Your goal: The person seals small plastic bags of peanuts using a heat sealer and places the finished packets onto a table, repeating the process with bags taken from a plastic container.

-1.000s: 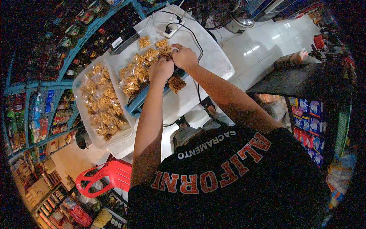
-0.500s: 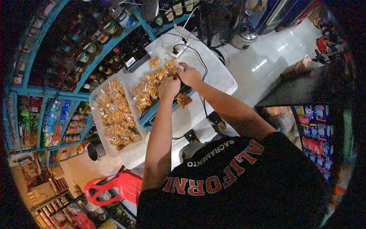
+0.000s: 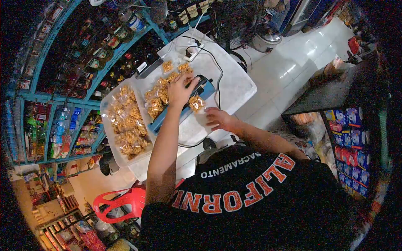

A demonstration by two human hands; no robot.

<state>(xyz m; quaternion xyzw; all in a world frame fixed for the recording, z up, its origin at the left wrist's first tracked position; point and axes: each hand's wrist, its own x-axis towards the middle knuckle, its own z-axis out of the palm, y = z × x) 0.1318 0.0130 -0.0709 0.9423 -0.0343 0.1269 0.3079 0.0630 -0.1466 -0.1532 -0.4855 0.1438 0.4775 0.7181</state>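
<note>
A blue bag sealer (image 3: 161, 121) with a black top lies at a slant on the white table. My left hand (image 3: 180, 93) is over its far part, thumb spread from the fingers, close to the clear packs of golden-brown snack (image 3: 155, 98) along its far side. On the sealer's near side lies one filled snack pack (image 3: 196, 103). Just right of that pack, my right hand (image 3: 220, 119) is held with fingers apart and nothing in them. A translucent plastic tub (image 3: 107, 125) full of similar packs stands to the left.
A power strip (image 3: 192, 53) with cords lies at the table's far end, beside a dark box (image 3: 149, 67) with a white label. Shelves of bottles (image 3: 100, 62) line the left. A red plastic chair (image 3: 121, 205) stands at lower left.
My hands were together at the sealer; the right has drawn back toward me and opened. My left hand has shifted slightly up and spread its thumb. The near pack has moved a little up and left.
</note>
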